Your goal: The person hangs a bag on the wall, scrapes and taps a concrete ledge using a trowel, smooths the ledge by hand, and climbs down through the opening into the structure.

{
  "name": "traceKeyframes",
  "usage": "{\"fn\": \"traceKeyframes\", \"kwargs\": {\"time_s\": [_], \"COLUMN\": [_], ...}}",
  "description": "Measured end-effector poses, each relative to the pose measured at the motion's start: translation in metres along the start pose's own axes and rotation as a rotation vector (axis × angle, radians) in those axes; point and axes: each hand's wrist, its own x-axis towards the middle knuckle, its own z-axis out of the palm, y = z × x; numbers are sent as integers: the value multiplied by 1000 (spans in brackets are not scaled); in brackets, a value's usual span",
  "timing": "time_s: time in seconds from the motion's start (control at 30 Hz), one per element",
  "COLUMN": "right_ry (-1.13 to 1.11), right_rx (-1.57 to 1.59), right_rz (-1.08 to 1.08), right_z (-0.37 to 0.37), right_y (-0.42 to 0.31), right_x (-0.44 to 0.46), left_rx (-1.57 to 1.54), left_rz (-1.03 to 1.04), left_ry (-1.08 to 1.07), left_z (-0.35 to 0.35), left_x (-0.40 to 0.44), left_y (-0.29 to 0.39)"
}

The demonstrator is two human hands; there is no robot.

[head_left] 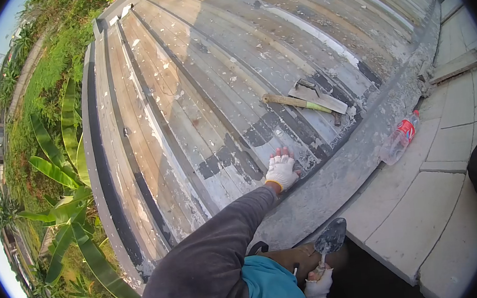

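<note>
**Ribbed metal roof, gritty and sloping, with loose tools close to the supporting hand**

Flakes and crumbs litter the ribs, and I'd call slipping the main worry: the gloved left hand presses flat here, fingers spread, gripping nothing, so grit under that palm could skid it sideways. Down low, I've got the right hand wrapped round the handle of a pointing trowel, blade up and near the knee; a sudden lurch could bring that edge against the trousers.

Watch the hammer and flat rectangular trowel, lying together upslope of the left hand; a knock could send either sliding. Over by the pale slabs, a plastic bottle lies on its side and might roll if nudged.

Edges now: the roof's far left rim borders banana leaves, and I can't judge the drop. Dark space sits beside the right hand, depth unclear. Best room for moving, I reckon, is across the ribs, left of the hammer.
</note>
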Motion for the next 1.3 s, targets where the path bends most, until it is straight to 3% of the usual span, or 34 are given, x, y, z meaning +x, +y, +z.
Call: {"fn": "traceKeyframes", "kwargs": {"time_s": [0.07, 0.2, 0.33, 0.37, 0.4, 0.6, 0.67, 0.9, 0.97, 1.0, 1.1, 1.23, 1.3], "right_ry": [-1, 15, 5, -23, -29, 10, 9, 46, 55, 52, 90, 96, 106], "right_rx": [24, 8, -30, 53, -7, 4, -5, -36, -50, -60, -32, 13, 3], "right_rz": [19, 2, -3, 72, 52, 43, 52, -12, 3, 11, -18, -2, -21], "right_z": [0, 2, 0, -1, -2, 0, 1, 2, 2, 2, 6, 7, 8], "right_y": [-2, -4, -7, -2, -2, -2, -2, -4, -7, -6, 0, 3, 4], "right_x": [-1, 1, 1, -1, -1, -6, -8, -9, -9, -11, -14, -16, -16], "left_rx": [38, 16, 46, 71, 111, 93, 4, -111, -384, -480, -620, -758, -704], "left_rz": [193, 265, 475, 367, 331, 283, 116, 209, -17, -11, 57, 367, 361], "left_ry": [-34, 8, -12, -56, -96, -66, -41, 90, 121, 199, 106, -43, 60], "left_z": [19, 30, 13, -17, 4, -7, -13, -2, -18, -18, -51, -34, -28], "left_x": [-6, -9, -29, -47, -40, -50, -46, -18, -22, -25, -65, -115, -126], "left_y": [0, -6, -20, -7, -18, -11, -4, -32, -26, -22, 24, 63, 63]}}
